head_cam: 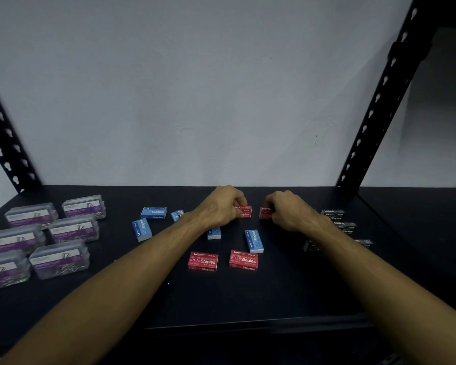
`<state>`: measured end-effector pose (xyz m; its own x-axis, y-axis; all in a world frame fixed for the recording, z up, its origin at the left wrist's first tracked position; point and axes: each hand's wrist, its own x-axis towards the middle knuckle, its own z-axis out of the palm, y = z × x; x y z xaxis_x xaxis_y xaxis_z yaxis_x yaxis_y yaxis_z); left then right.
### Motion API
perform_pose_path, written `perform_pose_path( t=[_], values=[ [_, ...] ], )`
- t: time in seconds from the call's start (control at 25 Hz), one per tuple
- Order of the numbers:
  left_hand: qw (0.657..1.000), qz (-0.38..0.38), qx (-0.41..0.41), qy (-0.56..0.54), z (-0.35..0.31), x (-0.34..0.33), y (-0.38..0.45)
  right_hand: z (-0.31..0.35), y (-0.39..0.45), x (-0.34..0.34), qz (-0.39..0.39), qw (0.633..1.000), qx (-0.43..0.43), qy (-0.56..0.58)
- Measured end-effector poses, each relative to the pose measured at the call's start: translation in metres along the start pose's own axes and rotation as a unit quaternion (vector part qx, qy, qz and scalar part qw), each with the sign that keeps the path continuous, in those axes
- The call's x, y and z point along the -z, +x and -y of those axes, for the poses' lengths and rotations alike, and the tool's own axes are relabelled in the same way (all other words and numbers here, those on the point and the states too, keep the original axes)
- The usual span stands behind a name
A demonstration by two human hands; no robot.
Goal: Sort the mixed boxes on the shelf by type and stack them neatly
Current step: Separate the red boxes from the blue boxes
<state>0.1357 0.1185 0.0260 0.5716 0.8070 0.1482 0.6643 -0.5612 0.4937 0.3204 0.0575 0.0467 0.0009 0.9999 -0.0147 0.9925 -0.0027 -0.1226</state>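
On the black shelf [221, 293], my left hand [223, 205] grips a red staples box [245, 212] near the back. Beside it my right hand [290, 209] grips another red staples box [264, 212]. Two more red staples boxes [203, 261] [244, 260] lie flat nearer to me. Several blue staples boxes are scattered: one at the back [153, 212], one on its side [142, 229], one upright [254, 241], one half hidden under my left wrist [214, 233]. Black staples boxes [333, 214] sit at the right, partly behind my right forearm.
Several clear paper clip cases with purple labels [74, 229] stand grouped at the left. Black perforated shelf posts rise at the left [3, 138] and right [379, 101] before a white wall. The shelf's front edge [248, 325] runs below my forearms.
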Motion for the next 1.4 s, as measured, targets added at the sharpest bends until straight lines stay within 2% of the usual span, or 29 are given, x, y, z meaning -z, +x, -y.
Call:
perform_pose_path(
  t=[0.88,1.12,1.4],
  values=[
    [1.0,0.022,0.004,-0.006,0.0,0.012,-0.005,-0.002,-0.001,0.002,-0.012,1.0,0.005,-0.009],
    [1.0,-0.024,0.014,-0.004,0.01,0.055,-0.018,0.0,-0.005,0.011,-0.083,0.996,0.014,-0.013],
    [0.997,-0.061,0.041,0.003,0.023,0.09,-0.049,0.022,-0.022,0.024,-0.124,0.991,0.042,0.007]
  ],
)
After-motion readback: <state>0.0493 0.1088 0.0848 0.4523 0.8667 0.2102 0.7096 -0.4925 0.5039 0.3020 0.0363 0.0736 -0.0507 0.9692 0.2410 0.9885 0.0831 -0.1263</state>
